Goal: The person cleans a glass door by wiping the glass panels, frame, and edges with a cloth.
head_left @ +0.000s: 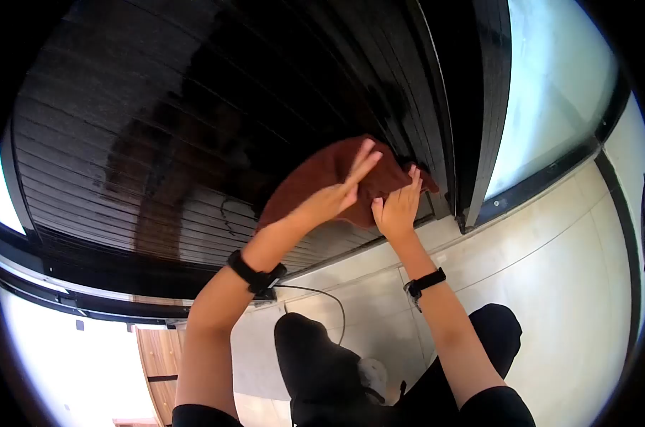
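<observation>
A reddish-brown cloth [294, 188] lies spread against a glossy black panel with fine parallel grooves [109, 92]. My left hand [340, 192] is over the middle of the cloth, fingers stretched out and partly spread. Close by on the right, my right hand [399, 208] lies at the cloth's right end with its fingers extended and thumb apart. Neither hand is closed around the cloth. I cannot tell how firmly either one touches it. Dark bands circle both wrists, a black band [251, 272] on the left and a watch-like band [423, 282] on the right.
A black frame post [472, 107] stands right of the panel, beside a pale glass pane [550, 92]. Light floor tiles [543, 277] run below the panel's lower edge. A thin dark cable [340, 306] curves over the floor near my dark-clothed knees [312, 363].
</observation>
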`<action>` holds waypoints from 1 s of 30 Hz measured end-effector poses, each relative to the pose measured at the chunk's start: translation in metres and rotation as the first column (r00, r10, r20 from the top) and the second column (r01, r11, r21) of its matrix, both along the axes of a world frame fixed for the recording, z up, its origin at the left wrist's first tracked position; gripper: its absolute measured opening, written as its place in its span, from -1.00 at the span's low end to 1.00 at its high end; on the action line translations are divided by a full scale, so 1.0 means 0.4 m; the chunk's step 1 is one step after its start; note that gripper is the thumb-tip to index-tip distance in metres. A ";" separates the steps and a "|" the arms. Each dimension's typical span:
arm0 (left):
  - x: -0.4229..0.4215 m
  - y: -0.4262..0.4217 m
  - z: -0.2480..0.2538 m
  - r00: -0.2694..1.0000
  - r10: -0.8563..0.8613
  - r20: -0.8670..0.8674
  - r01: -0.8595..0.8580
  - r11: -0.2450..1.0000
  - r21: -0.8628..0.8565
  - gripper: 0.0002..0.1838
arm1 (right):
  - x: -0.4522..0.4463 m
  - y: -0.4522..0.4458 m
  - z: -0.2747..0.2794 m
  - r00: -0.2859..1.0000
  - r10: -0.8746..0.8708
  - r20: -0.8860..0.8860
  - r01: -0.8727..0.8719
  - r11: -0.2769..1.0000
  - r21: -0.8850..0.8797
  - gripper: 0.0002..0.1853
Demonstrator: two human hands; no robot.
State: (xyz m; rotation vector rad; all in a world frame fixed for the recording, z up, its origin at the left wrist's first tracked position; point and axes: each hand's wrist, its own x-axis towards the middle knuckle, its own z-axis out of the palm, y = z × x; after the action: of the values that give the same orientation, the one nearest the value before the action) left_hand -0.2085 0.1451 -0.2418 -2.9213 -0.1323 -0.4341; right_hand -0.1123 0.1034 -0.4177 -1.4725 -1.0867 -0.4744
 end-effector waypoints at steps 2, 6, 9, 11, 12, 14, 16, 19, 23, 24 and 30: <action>0.028 -0.014 -0.062 0.948 0.121 -0.295 -0.216 0.923 -0.318 -0.42 | 0.001 -0.018 -0.025 0.996 0.070 -0.047 -0.075 0.991 -0.112 -0.34; 0.115 -0.080 -0.109 0.928 0.163 -0.336 -0.367 0.561 -0.742 -0.57 | -0.061 -0.043 0.032 0.913 0.021 -0.408 0.000 0.999 0.051 -0.47; 0.153 -0.115 -0.022 0.567 0.400 -0.720 -0.746 0.620 -0.243 -0.44 | -0.129 0.003 0.076 0.159 0.746 -0.647 0.114 0.637 0.762 -0.58; 0.069 -0.015 -0.129 0.908 0.368 -0.198 -0.415 0.847 -0.331 -0.49 | -0.121 0.008 0.104 0.588 0.416 -0.694 0.025 0.848 0.529 -0.50; 0.094 -0.034 -0.094 0.963 0.263 -0.054 -0.264 0.965 -0.003 -0.50 | -0.122 0.009 0.136 0.561 0.363 -0.744 0.112 0.857 0.503 -0.46; 0.130 -0.059 -0.025 0.994 0.109 0.028 -0.112 0.936 0.334 -0.51 | -0.132 0.017 0.167 0.516 0.303 -0.801 0.199 0.867 0.456 -0.43; 0.140 -0.055 -0.033 0.993 -0.119 0.026 0.094 0.889 0.448 -0.48 | -0.143 0.010 0.169 0.422 0.490 -0.763 0.231 0.756 0.613 -0.45; 0.139 -0.038 -0.028 0.938 -0.291 0.187 0.179 0.872 0.456 -0.51 | -0.108 -0.010 0.179 0.644 0.246 -0.724 0.223 0.845 0.486 -0.44; 0.159 -0.053 0.010 0.966 -0.204 0.161 0.078 0.818 0.570 -0.57 | -0.045 -0.043 0.216 0.788 -0.043 -0.614 0.303 0.896 0.326 -0.42; 0.170 -0.061 0.005 0.983 -0.166 0.081 0.092 0.821 0.564 -0.59 | -0.046 -0.038 0.205 0.736 -0.027 -0.677 0.319 0.895 0.312 -0.46; 0.188 -0.043 -0.325 0.975 -0.084 -0.206 -0.004 0.920 -0.393 -0.56 | -0.039 0.069 -0.095 0.506 0.282 -0.815 0.324 0.813 0.483 -0.48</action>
State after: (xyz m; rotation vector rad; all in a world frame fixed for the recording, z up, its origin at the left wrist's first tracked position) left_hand -0.1331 0.1280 -0.3716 -3.3464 -0.1425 -0.0918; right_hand -0.1280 0.1312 -0.4556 -0.9142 -0.0362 -0.0030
